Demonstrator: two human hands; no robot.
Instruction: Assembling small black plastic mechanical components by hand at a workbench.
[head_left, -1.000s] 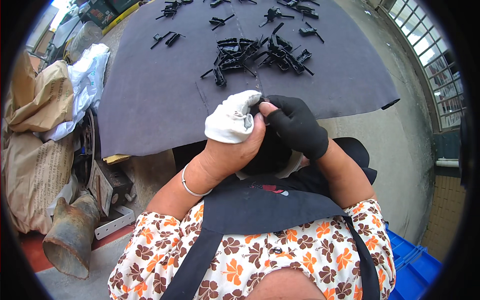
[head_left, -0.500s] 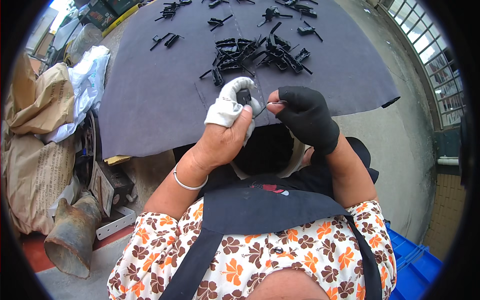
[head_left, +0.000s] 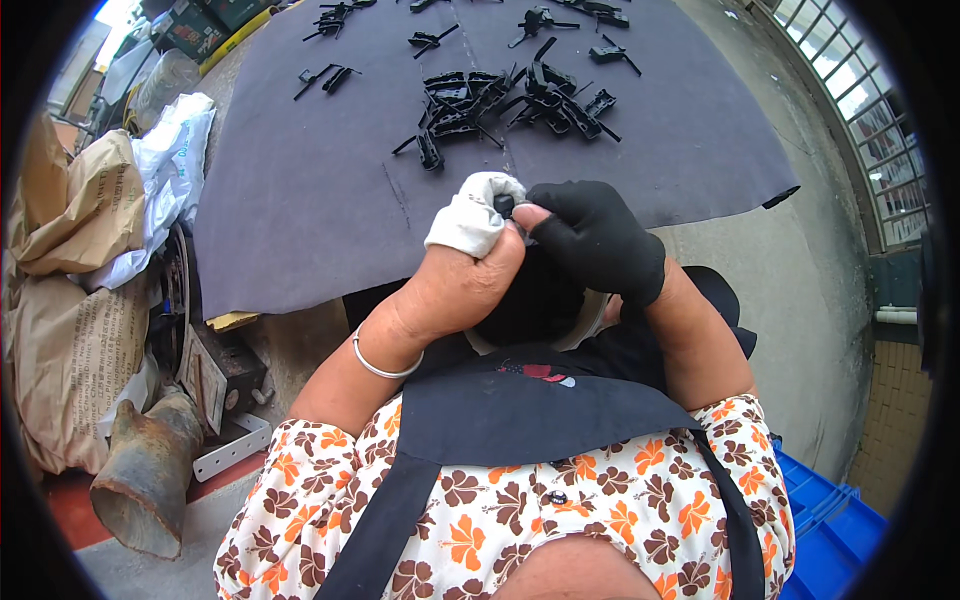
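Observation:
My left hand (head_left: 462,262), its fingers wrapped in white cloth, is closed around a small black plastic part (head_left: 503,205) held over the near edge of the dark mat (head_left: 300,200). My right hand (head_left: 598,238), in a black glove, pinches the same part from the right with thumb and fingertips. Most of the part is hidden between the two hands. A pile of several similar black plastic parts (head_left: 505,100) lies on the mat just beyond my hands.
More black parts (head_left: 325,75) are scattered toward the mat's far side. Brown paper sacks (head_left: 70,290) and white plastic bags (head_left: 165,160) stand at the left. A rusty pipe piece (head_left: 145,475) lies at lower left, a blue crate (head_left: 830,520) at lower right.
The hands parted a little half a second ago, showing the part between them; now they are pressed together again around it, in about the same spot.

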